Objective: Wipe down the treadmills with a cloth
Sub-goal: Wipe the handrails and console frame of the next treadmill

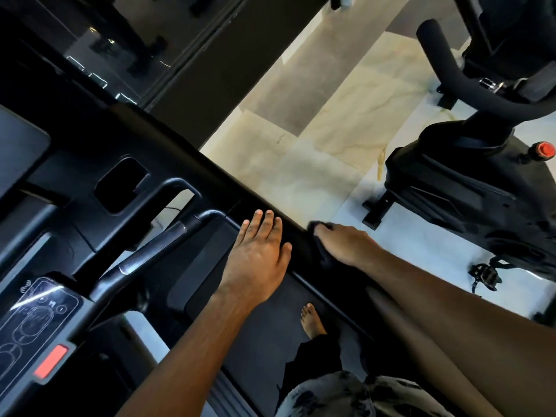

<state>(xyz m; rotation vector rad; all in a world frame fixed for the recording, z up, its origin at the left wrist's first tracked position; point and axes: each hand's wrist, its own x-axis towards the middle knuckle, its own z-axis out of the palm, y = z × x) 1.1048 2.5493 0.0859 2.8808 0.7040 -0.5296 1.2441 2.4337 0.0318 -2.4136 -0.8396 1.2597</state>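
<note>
I stand on a black treadmill whose wide right handrail (210, 173) runs diagonally from upper left to lower right. My left hand (258, 257) lies flat on that rail, fingers straight and spread. Just to its right, my right hand (346, 243) presses a dark cloth (319, 236) against the rail's outer edge; the fingers curl around the cloth, which is mostly hidden under the hand. The treadmill belt (264, 335) lies below, with my bare foot (313, 322) on it.
The console (33, 314) with touch controls and a red button (51, 361) sits at lower left, with curved black grip bars (156, 245) beside it. An exercise bike (481, 182) with a red knob stands on the pale tiled floor (316, 152) to the right.
</note>
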